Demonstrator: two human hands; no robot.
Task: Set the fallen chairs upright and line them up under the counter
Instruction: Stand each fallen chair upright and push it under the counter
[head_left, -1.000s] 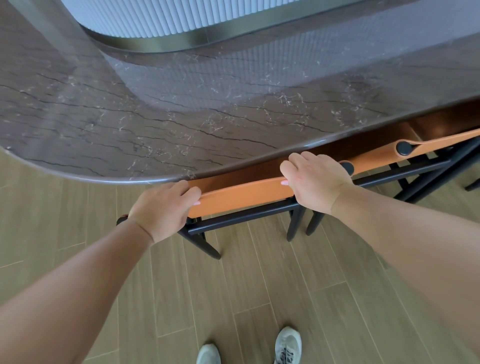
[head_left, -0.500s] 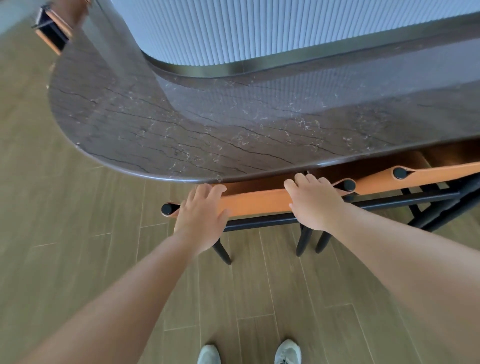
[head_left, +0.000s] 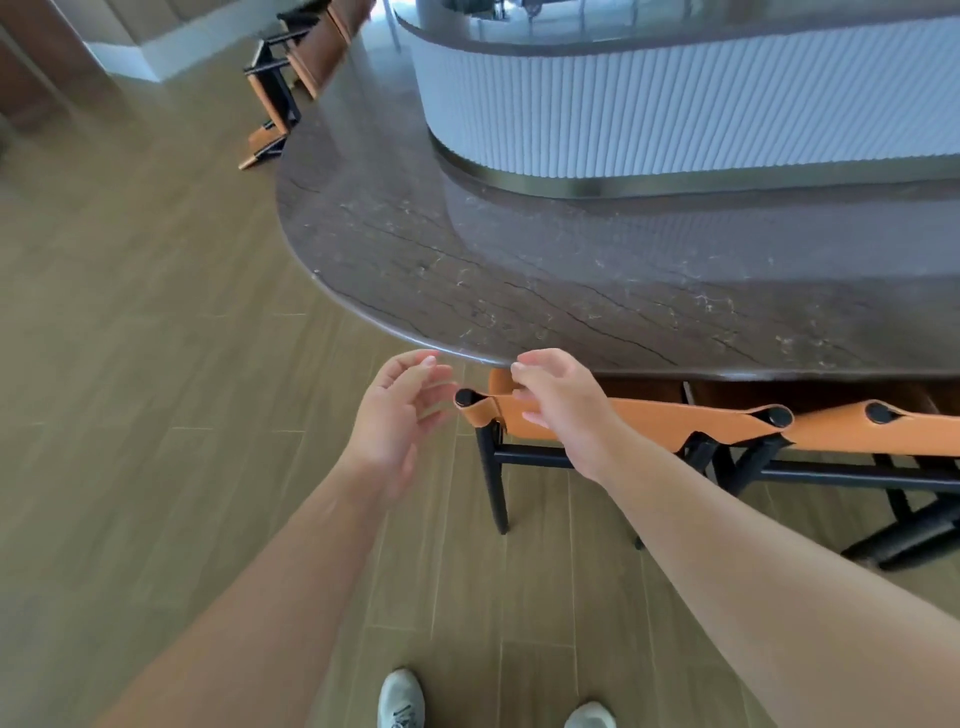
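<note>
Both hands are loose and holding nothing: left hand (head_left: 400, 415) just off the near chair (head_left: 623, 415), right hand (head_left: 558, 397) over its backrest. Fallen chair (head_left: 270, 104) lies way off at 11 o'clock by the tabletop (head_left: 467, 270), so left's nearer.

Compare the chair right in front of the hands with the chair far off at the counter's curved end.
The near chair stands upright on its legs; the far chair lies tipped over on the floor. The near chair is tucked under the counter; the far chair sits out beside the counter's edge. The near chair is just ahead of both hands; the far chair is well out of reach. Both have black frames and orange leather.
</note>
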